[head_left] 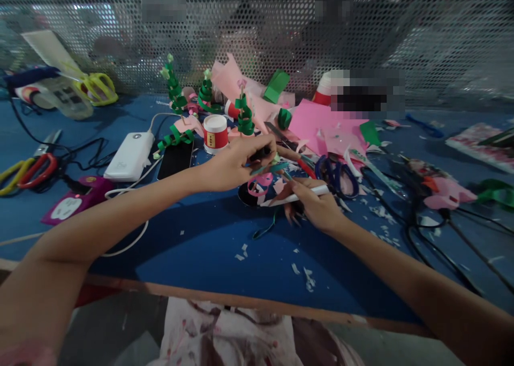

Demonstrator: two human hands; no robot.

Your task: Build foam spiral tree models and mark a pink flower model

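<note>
My left hand (pixel 251 160) is closed, its fingers pinching a thin teal-green strip (pixel 270 169) over the middle of the table. Something dark shows under its curled fingers, but I cannot make out what. Close on the right, my right hand (pixel 319 203) is closed around a slim white pen-like tool (pixel 307 193), tilted, its tip towards the left. The fingertips of both hands come close to the strip. Below them lie a pink paper curl (pixel 261 185) and a dark round object, partly covered. A loose green strip end (pixel 265 229) trails on the blue tabletop (pixel 180 264).
Behind my hands stand a red-and-white cup (pixel 216 134) and green paper spirals on sticks (pixel 244 117). Blue-handled scissors (pixel 337 176) and pink paper (pixel 317 125) lie to the right, among scraps. At left are a white power bank (pixel 130 156), a phone (pixel 175 160), cables and scissors (pixel 36 165).
</note>
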